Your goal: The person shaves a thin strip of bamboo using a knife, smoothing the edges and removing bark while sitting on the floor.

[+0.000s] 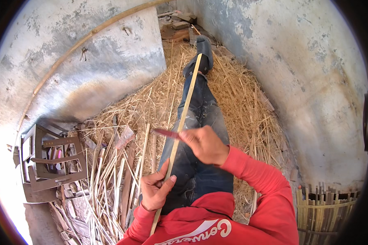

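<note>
A long, pale bamboo strip (pixel 187 103) runs lengthwise over my outstretched legs, from near my shoe down to my waist. My left hand (pixel 154 190) pinches its lower part between thumb and fingers. Higher up, my right hand (pixel 205 143) is closed on a knife (pixel 166 132) with a dark reddish blade, which points left across the strip. The blade is smeared by motion, and the fingers hide its handle. Whether its edge touches the strip, I cannot tell.
Straw-like shavings (pixel 237 106) cover the floor around my legs. Several loose strips (pixel 117 179) lie at my left, beside a brown metal frame (pixel 55 163). A slatted basket (pixel 327 212) stands at the lower right. Worn walls (pixel 298 81) close in on both sides; a curved pole (pixel 75 47) leans at left.
</note>
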`<state>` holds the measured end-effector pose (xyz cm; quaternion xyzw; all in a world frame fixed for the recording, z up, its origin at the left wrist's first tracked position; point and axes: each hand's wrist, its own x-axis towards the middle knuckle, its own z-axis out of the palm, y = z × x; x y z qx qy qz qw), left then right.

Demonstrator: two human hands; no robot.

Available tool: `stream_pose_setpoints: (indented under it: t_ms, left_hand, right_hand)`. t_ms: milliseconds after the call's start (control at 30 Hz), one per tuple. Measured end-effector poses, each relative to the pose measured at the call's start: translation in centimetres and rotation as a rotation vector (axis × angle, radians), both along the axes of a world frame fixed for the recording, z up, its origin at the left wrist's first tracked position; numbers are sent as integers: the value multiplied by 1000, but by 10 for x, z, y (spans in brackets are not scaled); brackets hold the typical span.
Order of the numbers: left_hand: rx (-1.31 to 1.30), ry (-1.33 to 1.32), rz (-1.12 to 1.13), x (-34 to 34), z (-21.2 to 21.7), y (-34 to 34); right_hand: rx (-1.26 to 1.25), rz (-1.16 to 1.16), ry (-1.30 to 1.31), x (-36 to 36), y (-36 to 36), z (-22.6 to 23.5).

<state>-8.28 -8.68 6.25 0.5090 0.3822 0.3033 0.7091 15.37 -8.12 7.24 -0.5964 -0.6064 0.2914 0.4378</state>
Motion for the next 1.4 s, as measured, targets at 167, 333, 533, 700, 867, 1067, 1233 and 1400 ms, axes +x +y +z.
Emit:
stream_pose_setpoints:
  t_ms: [167, 333, 533, 700, 867, 1067, 1233, 1400]
  left_hand:
    - [-126, -260, -48, -9, -6, 3]
    - [-206, -323, -188, -22, -4, 6]
    - [-218, -416, -224, -31, -2, -10]
    - [-225, -304, -151, -26, 4, -13]
    - [-201, -283, -100, -17, -2, -8]
    - [-226, -326, -73, -10, 2, -11]
    - [-218, -310, -55, -12, 8, -13]
    - [-210, -303, -60, -14, 2, -14]
  right_hand:
    - [136, -93, 95, 7, 7, 2]
    - [161, -320, 114, 54, 32, 5]
    - [204, -337, -4, 59, 39, 10]
    - [165, -311, -57, 41, 27, 13]
    - [171, -145, 25, -6, 0, -2]
    - [256, -293, 41, 16, 11, 3]
    - [334, -330, -12, 19, 18, -5]
    - [247, -284, -34, 26, 18, 1]
